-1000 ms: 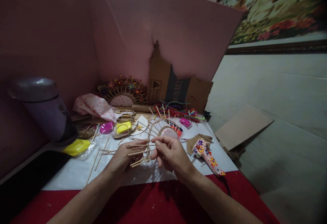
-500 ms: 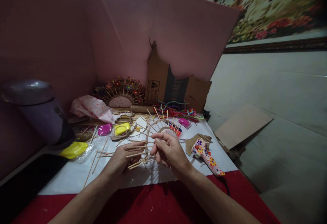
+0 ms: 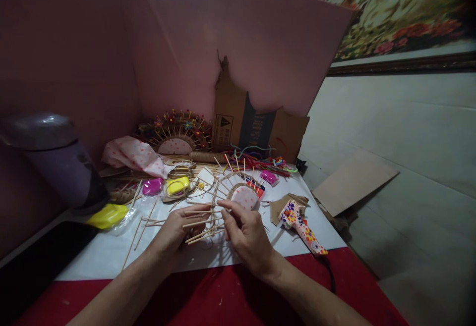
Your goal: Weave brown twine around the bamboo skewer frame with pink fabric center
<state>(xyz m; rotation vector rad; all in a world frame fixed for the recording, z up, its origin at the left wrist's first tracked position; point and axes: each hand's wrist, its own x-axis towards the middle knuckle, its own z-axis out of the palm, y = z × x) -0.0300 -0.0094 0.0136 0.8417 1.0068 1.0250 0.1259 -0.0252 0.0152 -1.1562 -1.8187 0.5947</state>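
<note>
A half-round craft piece [image 3: 238, 190] of thin wooden sticks fanned around a pink dotted centre, ringed with twine, is held just above the white sheet [image 3: 111, 251]. My left hand [image 3: 178, 227] grips its left edge, fingers closed over several sticks. My right hand [image 3: 247, 234] is at the lower middle of the piece, thumb and fingers pinched on the twine ring among the sticks. Loose sticks [image 3: 143, 224] lie to the left of my left hand.
A flower-patterned glue gun [image 3: 301, 227] lies right of my hands. Yellow [image 3: 107, 215] and pink [image 3: 153, 186] clay packets, a finished stick fan [image 3: 176, 135], torn cardboard [image 3: 253, 128], coloured pipe cleaners [image 3: 260, 162] and a purple container [image 3: 59, 157] stand behind and left. A cardboard sheet [image 3: 353, 182] lies on the floor.
My right hand has slid down and toward me along the piece, uncovering the pink dotted centre. My left hand has kept its grip in place.
</note>
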